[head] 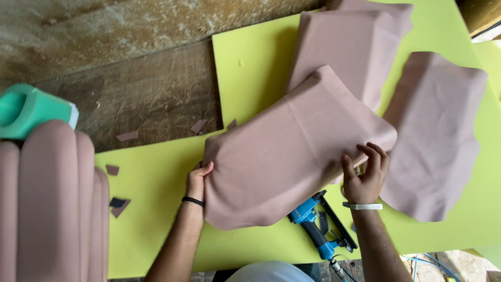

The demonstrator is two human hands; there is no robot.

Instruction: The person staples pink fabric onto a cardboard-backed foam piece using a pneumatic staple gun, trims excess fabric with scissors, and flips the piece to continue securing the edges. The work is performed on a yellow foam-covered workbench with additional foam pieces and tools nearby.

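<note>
A dusty-pink fabric-covered cushion panel [292, 151] lies tilted across the yellow-green foam sheet [156, 177]. My left hand [198, 180] grips its lower-left edge, thumb on top, a black band on the wrist. My right hand [365, 175] holds its lower-right corner with fingers curled over the fabric, a white band on the wrist. A blue pneumatic staple gun [315, 224] lies on the foam just below the panel, between my forearms.
Two more pink covered panels lie behind, one at the top [349, 47] and one at the right [436, 136]. A pink channelled cushion [49, 209] stands at left with a teal foam piece [26, 109]. Fabric scraps [119, 204] dot the foam and wooden floor [130, 62].
</note>
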